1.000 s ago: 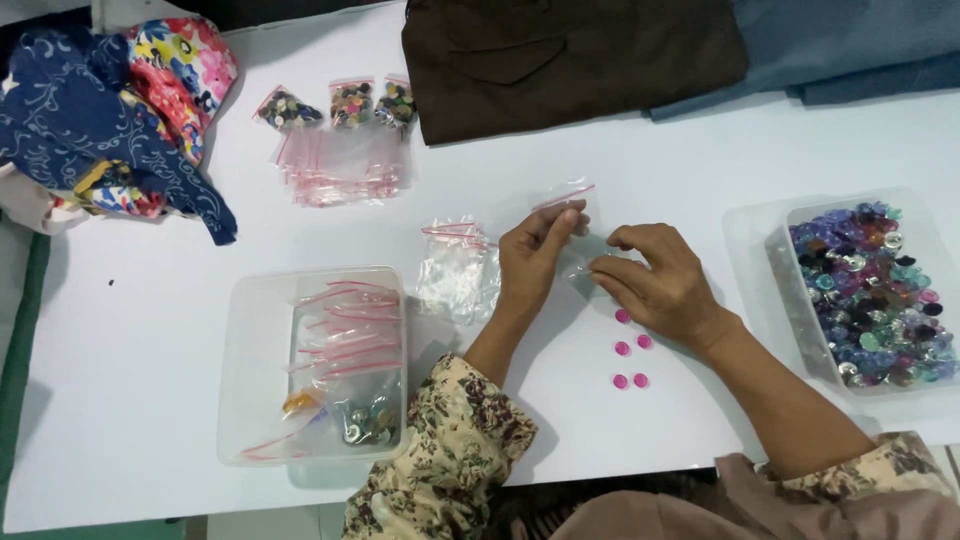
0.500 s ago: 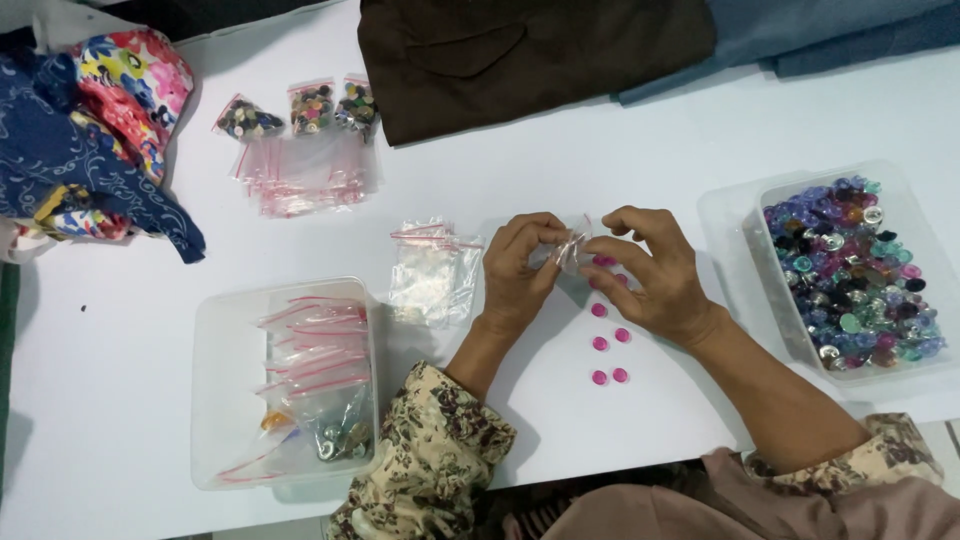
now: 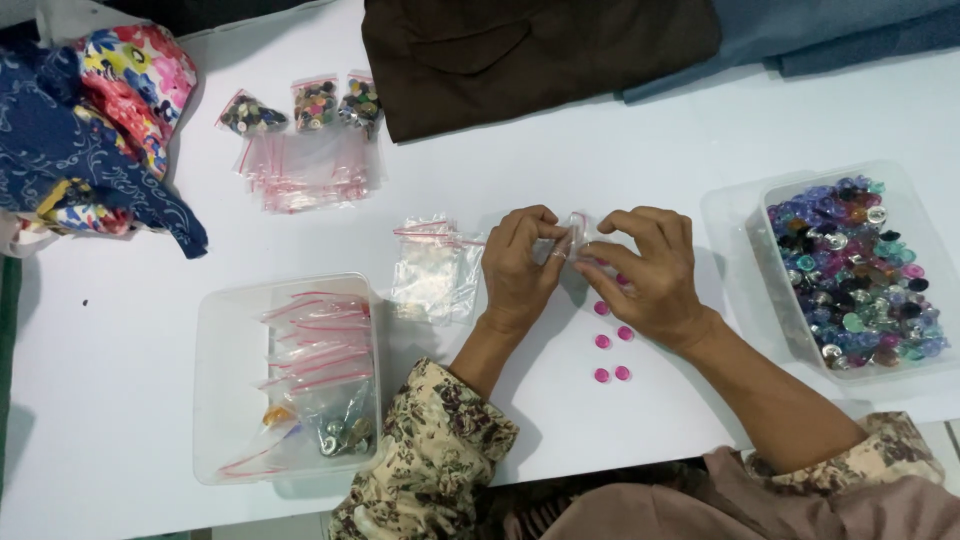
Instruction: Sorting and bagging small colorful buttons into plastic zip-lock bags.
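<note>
White table, hands pinching bag

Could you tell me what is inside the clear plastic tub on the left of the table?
The clear plastic tub holds a heap of red-striped zip bags, some with small dark and orange items at the bottom. Whatever lies beneath the heap is covered.

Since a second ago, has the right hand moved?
No: the right hand still sits just beyond the loose pink buttons, pinching the small clear bag.
</note>
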